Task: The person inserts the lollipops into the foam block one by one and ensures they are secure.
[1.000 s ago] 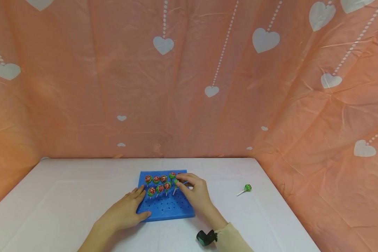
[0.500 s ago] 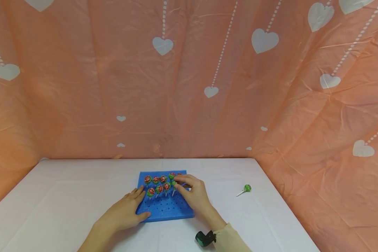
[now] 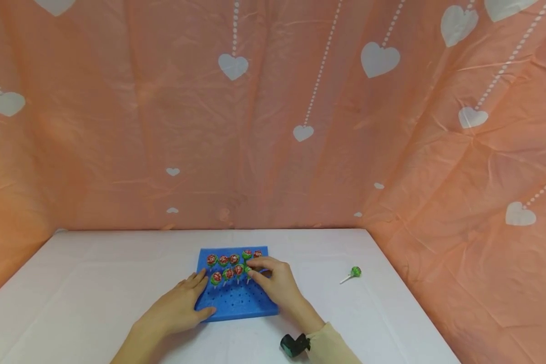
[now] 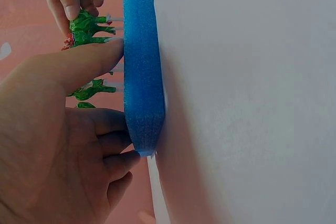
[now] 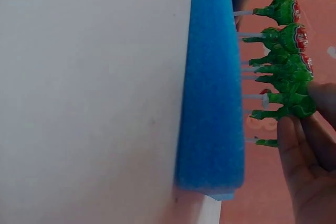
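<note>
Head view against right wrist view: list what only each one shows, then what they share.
Only the head view shows the left hand resting flat on the blue foam board, the loose lollipop lying apart on the white table, and the orange heart curtain.

Only the right wrist view shows the board edge-on, with the white sticks entering the foam.

Both show the right hand pinching one lollipop among the standing lollipops on the board.
</note>
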A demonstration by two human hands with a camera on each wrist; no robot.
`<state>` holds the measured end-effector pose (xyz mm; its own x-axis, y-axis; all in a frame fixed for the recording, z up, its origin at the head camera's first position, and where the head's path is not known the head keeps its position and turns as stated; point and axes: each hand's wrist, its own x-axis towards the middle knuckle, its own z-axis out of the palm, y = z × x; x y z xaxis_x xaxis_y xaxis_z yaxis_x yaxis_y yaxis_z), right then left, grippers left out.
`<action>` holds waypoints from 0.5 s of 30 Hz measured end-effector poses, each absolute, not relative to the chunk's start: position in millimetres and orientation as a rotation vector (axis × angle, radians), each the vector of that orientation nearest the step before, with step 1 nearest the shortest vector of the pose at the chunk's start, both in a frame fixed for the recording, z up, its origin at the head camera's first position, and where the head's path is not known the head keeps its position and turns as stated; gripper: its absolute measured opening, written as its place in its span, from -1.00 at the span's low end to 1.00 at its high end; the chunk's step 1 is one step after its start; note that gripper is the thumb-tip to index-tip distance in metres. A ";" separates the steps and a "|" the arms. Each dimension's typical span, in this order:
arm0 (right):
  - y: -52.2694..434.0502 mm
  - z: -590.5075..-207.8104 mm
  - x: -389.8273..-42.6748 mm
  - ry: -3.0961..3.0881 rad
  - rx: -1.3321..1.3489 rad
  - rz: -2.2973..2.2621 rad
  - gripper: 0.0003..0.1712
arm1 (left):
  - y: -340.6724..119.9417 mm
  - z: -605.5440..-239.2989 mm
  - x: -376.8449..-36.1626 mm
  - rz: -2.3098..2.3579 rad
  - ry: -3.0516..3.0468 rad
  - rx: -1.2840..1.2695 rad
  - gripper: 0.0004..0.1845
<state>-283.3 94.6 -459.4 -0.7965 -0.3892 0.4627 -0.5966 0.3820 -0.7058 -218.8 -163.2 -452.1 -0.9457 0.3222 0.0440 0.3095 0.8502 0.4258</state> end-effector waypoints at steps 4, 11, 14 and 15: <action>94.4 -458.5 -283.1 -2.429 0.881 1.385 -0.78 | -163.3 -452.6 -218.7 0.671 3.001 0.513 -0.11; 94.4 -456.5 -282.2 -2.448 0.863 1.378 -0.77 | -162.6 -451.0 -218.0 0.669 3.008 0.540 -0.10; 94.9 -455.5 -281.9 -2.440 0.874 1.362 -0.77 | -162.5 -450.8 -218.4 0.665 3.010 0.551 -0.10; 95.2 -455.2 -281.7 -2.440 0.877 1.359 -0.77 | -162.4 -450.8 -218.4 0.664 3.009 0.551 -0.10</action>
